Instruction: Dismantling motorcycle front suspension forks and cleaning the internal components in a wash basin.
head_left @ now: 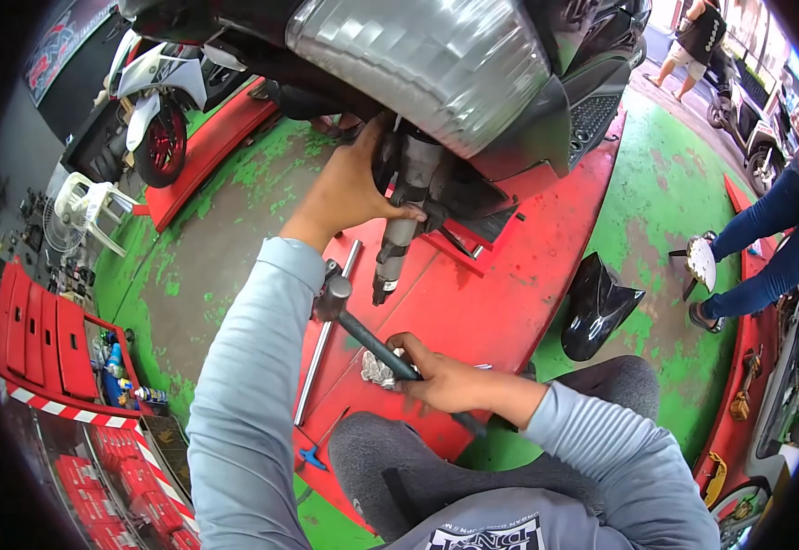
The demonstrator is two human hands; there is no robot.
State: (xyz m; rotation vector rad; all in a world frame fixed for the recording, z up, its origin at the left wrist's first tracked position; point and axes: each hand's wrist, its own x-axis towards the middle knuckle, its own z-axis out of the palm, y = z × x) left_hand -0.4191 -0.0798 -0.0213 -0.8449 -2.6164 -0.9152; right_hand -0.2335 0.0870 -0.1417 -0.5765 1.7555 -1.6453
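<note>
**So, a hammer (pixel 372 342) in your right hand (pixel 445 380), a grey metal column (pixel 394 249) in your left hand (pixel 349 188)**

Nearest you, your grey trousers (pixel 399 467) straddle the red platform (pixel 509 307). Your right hand is closed around the hammer's dark handle, whose end shows past your palm; the head points up and to the left, close to your left sleeve (pixel 257 367). Just beside your right fingers sits a small crumpled silvery bundle (pixel 377 368). Close to your left knee lies a blue-handled tool (pixel 311 458), and a long silver rod (pixel 318 362) slants beyond it, passing beneath or behind the hammer head; you cannot tell whether they touch.

Farther out, your left hand is wrapped around the column, thumb across its front, with the other fingers partly hidden behind. The column is tilted under the vehicle's large clear lamp (pixel 422 64), its lower end above the platform.

To your right, a glossy black body panel (pixel 601 307) lies on the green floor (pixel 684 174). Past it, a person in blue jeans (pixel 766 220) is by a round stool (pixel 700 266).

Across to the left are a red cabinet (pixel 42 335), a white chair (pixel 93 202) beside a fan (pixel 63 225), and a white motorcycle (pixel 157 87). Farthest off, at upper right, another person (pixel 702 37) stands in dark top and light shorts.
</note>
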